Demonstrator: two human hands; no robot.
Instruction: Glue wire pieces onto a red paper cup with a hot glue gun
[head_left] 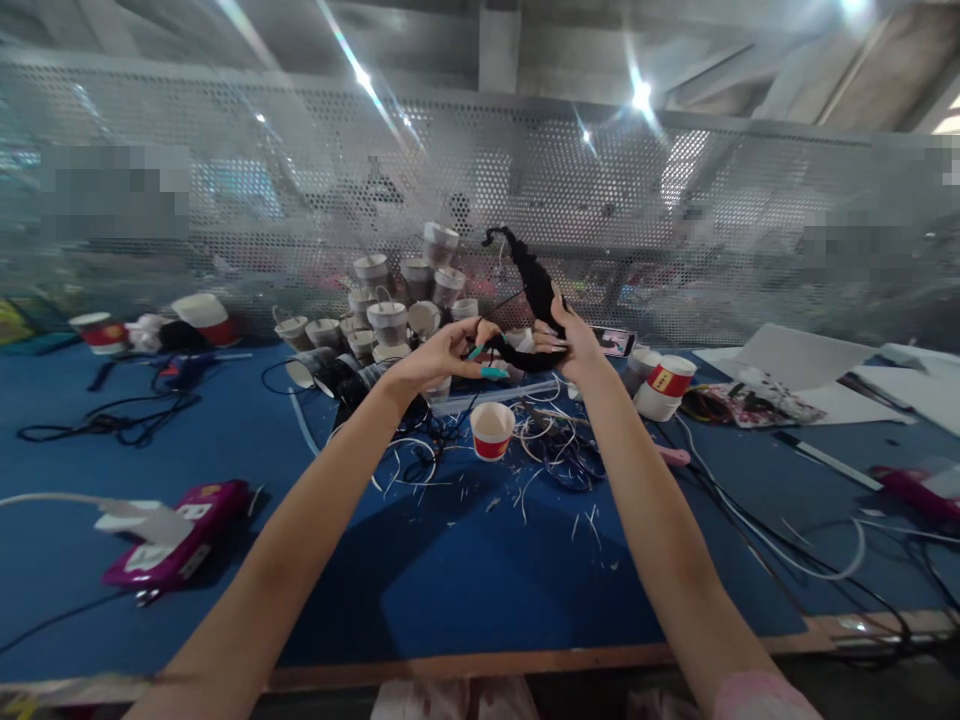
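Note:
Above the middle of the table, a black fuzzy curved strip [532, 277] is held up between my two hands. Its thin far end rises and curls to the left. My right hand [574, 340] is closed around its thick middle part. My left hand [456, 352] pinches the lower left end between thumb and fingers. The strip's exact kind is not clear to me. Below the hands a red and white paper cup [492, 436] stands upright on the blue table. Tangled white and dark cords [566, 455] lie beside the cup.
Behind my left hand many white-topped cups [388, 318] are piled up. A purple power strip [180, 530] with a plug lies at left. At right are stacked red and white cups [664, 385], a phone [613, 341] and papers [795, 360]. A perforated metal screen [315, 190] closes the back.

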